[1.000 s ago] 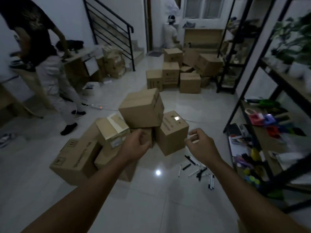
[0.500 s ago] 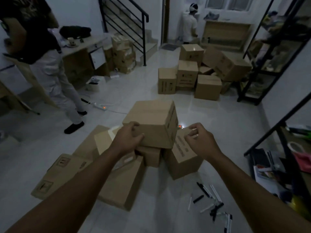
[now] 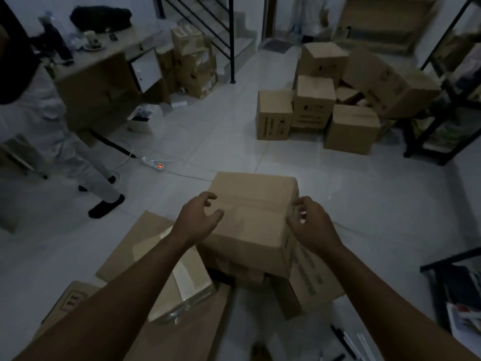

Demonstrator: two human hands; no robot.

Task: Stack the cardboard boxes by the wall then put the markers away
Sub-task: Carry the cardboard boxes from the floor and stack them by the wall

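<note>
A brown cardboard box sits on top of a loose heap of boxes on the white floor. My left hand hovers over its left top edge with fingers spread and slightly curved. My right hand is at its right top edge, fingers loosely bent near the corner; contact is unclear. Lower boxes lie tilted under and left of it. Several markers lie scattered on the floor at the bottom right.
Another pile of boxes stands ahead by a black shelf. A person's legs stand at the left by a desk. A power strip with cable lies on the floor. A black rack is at the right.
I have moved closer and look more steeply down. Both hands have spread open from curled poses and now sit at the top box's left and right edges.
</note>
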